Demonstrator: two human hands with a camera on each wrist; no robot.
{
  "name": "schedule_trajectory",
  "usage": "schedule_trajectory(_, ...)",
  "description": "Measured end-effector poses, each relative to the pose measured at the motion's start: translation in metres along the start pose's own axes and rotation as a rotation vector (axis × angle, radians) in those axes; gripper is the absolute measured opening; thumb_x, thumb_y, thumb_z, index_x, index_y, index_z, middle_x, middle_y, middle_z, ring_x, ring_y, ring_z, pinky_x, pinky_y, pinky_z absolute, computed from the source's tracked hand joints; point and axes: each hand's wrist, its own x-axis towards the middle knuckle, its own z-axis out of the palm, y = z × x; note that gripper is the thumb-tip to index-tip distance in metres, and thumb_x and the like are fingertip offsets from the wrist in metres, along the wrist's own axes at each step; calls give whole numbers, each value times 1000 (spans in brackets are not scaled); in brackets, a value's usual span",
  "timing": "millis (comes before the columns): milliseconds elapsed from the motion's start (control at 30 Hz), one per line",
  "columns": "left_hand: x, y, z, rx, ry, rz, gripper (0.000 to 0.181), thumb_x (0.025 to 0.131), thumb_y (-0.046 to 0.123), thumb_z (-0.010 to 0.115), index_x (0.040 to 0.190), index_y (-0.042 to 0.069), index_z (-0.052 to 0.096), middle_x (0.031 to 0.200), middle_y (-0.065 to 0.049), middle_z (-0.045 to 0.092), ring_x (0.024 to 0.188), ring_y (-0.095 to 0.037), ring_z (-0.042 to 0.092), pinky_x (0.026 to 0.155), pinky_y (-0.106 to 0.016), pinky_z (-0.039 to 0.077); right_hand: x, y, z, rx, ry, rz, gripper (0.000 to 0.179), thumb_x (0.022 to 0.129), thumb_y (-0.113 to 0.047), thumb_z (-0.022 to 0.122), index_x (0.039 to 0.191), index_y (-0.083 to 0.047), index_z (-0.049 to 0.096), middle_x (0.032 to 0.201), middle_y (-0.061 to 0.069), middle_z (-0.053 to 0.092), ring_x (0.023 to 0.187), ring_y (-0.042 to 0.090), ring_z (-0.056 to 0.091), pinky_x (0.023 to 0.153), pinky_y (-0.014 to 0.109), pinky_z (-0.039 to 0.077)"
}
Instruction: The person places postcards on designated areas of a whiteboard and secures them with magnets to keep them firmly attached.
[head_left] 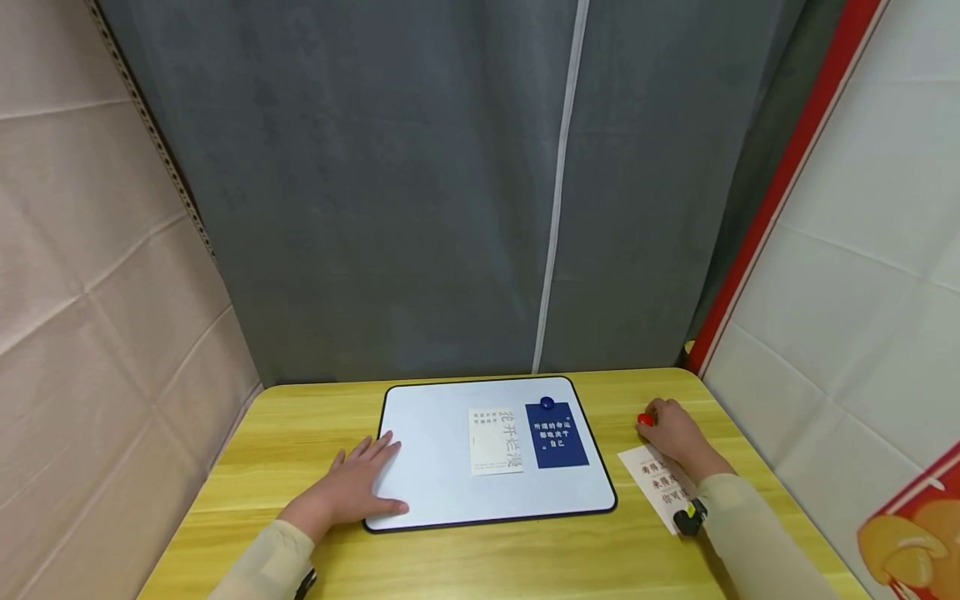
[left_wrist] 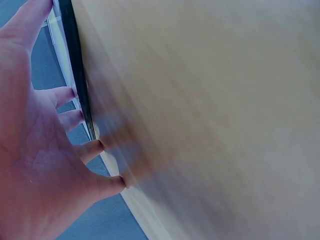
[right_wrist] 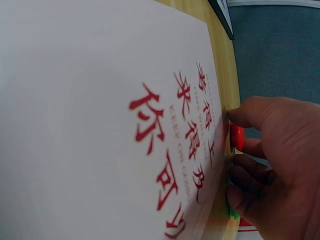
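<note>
A whiteboard (head_left: 427, 450) with a black rim lies on the table. My left hand (head_left: 348, 492) rests at its left edge with fingers spread, some on the board and some on the wood; the left wrist view shows the palm (left_wrist: 35, 150) beside the black rim. On the board are a white card (head_left: 487, 454) and a dark blue card (head_left: 551, 450), the latter under a blue round magnet (head_left: 547, 402). To the right, my right hand (head_left: 678, 437) pinches a red round magnet (right_wrist: 237, 137) between thumb and finger, just beyond a white card with red characters (right_wrist: 100, 120).
The yellow wood-grain table (head_left: 300, 433) ends at a grey curtain (head_left: 412, 208) behind. Pale cloth walls stand left (head_left: 97, 292) and right (head_left: 862, 275). Something small and green (right_wrist: 233, 213) shows beneath the right fingers in the right wrist view, mostly hidden.
</note>
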Motion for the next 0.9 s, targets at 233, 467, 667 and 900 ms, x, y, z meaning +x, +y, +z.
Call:
schedule_trajectory(233, 0, -1, 1, 2, 2, 0, 116, 84, 76, 82, 172, 12, 41, 182, -12, 26, 164, -53, 23, 122, -85, 13, 1, 0, -1, 4, -1, -13, 39, 102, -18, 76, 123, 10, 60, 97, 17, 62, 86, 32, 58, 81, 47, 52)
schedule_trajectory(467, 0, -1, 1, -3, 5, 6, 116, 85, 76, 82, 172, 12, 41, 182, -13, 26, 164, -54, 22, 122, -86, 13, 0, -1, 0, 15, -10, -15, 33, 102, -18, 74, 118, 7, 58, 89, 13, 63, 78, 28, 57, 72, 39, 48)
schedule_trajectory(667, 0, 0, 0, -5, 3, 5, 116, 84, 76, 83, 172, 12, 41, 182, -13, 26, 164, -54, 23, 122, -85, 13, 0, -1, 0, 12, -24, 7, 32, 101, -20, 73, 113, 4, 56, 90, 13, 60, 79, 28, 56, 71, 39, 46)
schedule_trajectory(900, 0, 0, 0, -3, 1, 6, 116, 84, 76, 83, 171, 11, 41, 182, -13, 26, 163, -54, 24, 121, -86, 13, 1, -1, 1, 18, -56, 36, 35, 101, -24, 75, 112, 2, 55, 89, 13, 58, 80, 29, 56, 70, 38, 46)
